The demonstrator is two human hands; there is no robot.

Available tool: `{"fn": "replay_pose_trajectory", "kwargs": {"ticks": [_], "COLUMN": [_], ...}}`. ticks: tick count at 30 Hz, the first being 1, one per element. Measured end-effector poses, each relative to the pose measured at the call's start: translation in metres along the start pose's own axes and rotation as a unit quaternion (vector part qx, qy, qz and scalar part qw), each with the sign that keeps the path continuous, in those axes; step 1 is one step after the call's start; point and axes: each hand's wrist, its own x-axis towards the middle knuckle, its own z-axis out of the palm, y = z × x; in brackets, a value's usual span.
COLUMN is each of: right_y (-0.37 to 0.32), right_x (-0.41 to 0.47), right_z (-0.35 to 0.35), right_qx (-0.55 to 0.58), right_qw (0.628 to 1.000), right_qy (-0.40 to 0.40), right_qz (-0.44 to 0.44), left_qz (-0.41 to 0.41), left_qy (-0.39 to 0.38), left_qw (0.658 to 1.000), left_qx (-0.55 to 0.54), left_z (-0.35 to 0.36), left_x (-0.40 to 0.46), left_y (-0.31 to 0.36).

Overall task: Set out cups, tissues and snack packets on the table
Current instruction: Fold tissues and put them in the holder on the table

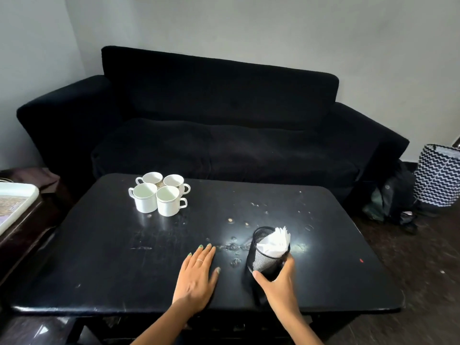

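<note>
Several white cups (159,192) stand close together at the far left of the black table (99,257). A black mesh holder (267,255) with white tissues (277,241) in it stands tilted near the table's front right. My right hand (278,285) grips the holder from the near side. My left hand (198,272) rests flat on the table with straight fingers, just left of the holder. No snack packets are in view.
A black sofa (211,115) fills the space behind the table. A white tray (15,202) lies on a side unit at the left. A zigzag-patterned basket (439,175) and a dark bag (395,197) sit on the floor at the right.
</note>
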Motion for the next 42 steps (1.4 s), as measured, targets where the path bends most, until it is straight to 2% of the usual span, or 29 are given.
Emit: {"fn": "replay_pose_trajectory", "kwargs": {"ticks": [2, 6, 15, 20, 24, 27, 38, 42], "right_y": [-0.002, -0.009, -0.044, -0.067, -0.074, -0.076, -0.078, -0.080], "right_x": [0.004, 0.010, 0.049, 0.089, 0.114, 0.131, 0.172, 0.173], "right_z": [0.010, 0.034, 0.110, 0.150, 0.175, 0.186, 0.206, 0.210], "right_qx": [-0.002, -0.033, -0.047, -0.042, -0.056, -0.074, -0.171, -0.207], "right_qw": [1.000, 0.997, 0.993, 0.993, 0.990, 0.987, 0.975, 0.970], "right_qy": [0.023, 0.068, 0.085, 0.076, 0.083, 0.087, 0.086, 0.078], "right_qz": [0.001, -0.013, -0.060, -0.081, -0.103, -0.116, -0.109, -0.098], "left_qz": [0.017, 0.002, -0.106, -0.141, -0.132, -0.149, -0.142, -0.150], "left_qy": [0.018, 0.052, 0.136, 0.124, 0.142, 0.119, 0.150, 0.132], "left_qw": [0.999, 0.999, 0.984, 0.982, 0.980, 0.981, 0.978, 0.980], "left_qx": [0.023, 0.011, -0.032, -0.006, 0.036, 0.039, 0.026, 0.017], "left_z": [0.001, 0.000, -0.006, -0.003, -0.004, -0.005, 0.001, 0.002], "left_x": [-0.001, 0.012, 0.043, 0.057, 0.068, 0.077, 0.090, 0.088], "left_y": [-0.006, -0.005, -0.005, -0.007, -0.007, -0.007, -0.007, -0.010]}}
